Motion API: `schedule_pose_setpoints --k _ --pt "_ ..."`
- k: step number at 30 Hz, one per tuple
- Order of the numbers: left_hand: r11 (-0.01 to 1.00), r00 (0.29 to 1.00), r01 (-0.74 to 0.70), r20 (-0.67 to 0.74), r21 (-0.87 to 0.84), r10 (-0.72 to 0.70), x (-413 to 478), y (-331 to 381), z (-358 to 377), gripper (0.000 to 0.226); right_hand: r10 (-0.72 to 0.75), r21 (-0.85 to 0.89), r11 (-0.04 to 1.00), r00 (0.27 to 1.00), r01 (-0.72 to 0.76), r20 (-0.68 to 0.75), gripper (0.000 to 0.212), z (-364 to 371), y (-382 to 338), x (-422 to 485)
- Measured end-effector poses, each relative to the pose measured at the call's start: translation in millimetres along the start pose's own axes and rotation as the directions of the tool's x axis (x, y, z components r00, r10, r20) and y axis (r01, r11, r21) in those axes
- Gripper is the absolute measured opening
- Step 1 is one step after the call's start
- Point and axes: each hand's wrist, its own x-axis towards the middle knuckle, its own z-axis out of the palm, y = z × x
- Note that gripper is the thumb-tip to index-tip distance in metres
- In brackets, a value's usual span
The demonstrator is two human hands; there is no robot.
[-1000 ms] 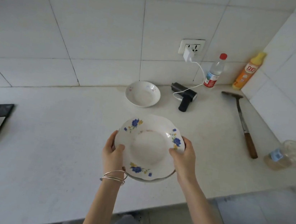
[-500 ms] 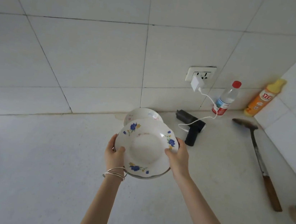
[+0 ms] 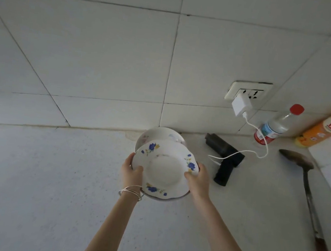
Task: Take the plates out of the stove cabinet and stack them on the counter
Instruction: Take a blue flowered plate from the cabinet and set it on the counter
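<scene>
A pale counter (image 3: 49,173) meets a white tiled wall. The left hand (image 3: 132,172) and right hand (image 3: 197,181) each grip the flowered plate (image 3: 164,170) by opposite rims, over the bowl (image 3: 160,135) near the back edge. Lower it level and centred, I judge, clear of the black tool (image 3: 226,160) and cable. Any second plate beneath is hard to make out; the cabinet is out of view.

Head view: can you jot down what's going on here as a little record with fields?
held: blue-flowered plate, seemingly atop another plate
left hand: grips plate's left rim
right hand: grips plate's right rim
behind plate: bowl on counter
right side: black device on charger, bottle, orange bottle, spatula
</scene>
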Motion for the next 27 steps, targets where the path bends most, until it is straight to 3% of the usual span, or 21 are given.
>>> schedule_pose_setpoints --k 6,9,12,27 --pt "0.984 0.999 0.05 -0.019 0.174 -0.047 30.5 -18.9 4.0 0.063 0.003 -0.001 1.0 1.0 -0.003 -0.027 0.038 12.0 0.2 15.7" --pt "0.97 0.998 0.059 -0.017 0.238 -0.057 35.9 -13.4 5.9 0.048 0.013 -0.002 1.0 1.0 -0.013 -0.027 0.039 17.5 -0.6 24.5" --pt "0.962 0.996 0.082 -0.052 0.261 -0.071 41.0 -15.3 10.6 0.049 -0.002 0.004 1.0 0.999 0.002 -0.04 0.043 22.8 0.5 32.1" --pt "0.957 0.993 -0.114 0.004 0.268 0.118 71.4 -37.7 23.4 0.054 -0.123 -0.06 0.991 0.992 0.124 0.024 0.053 40.1 1.3 62.4"
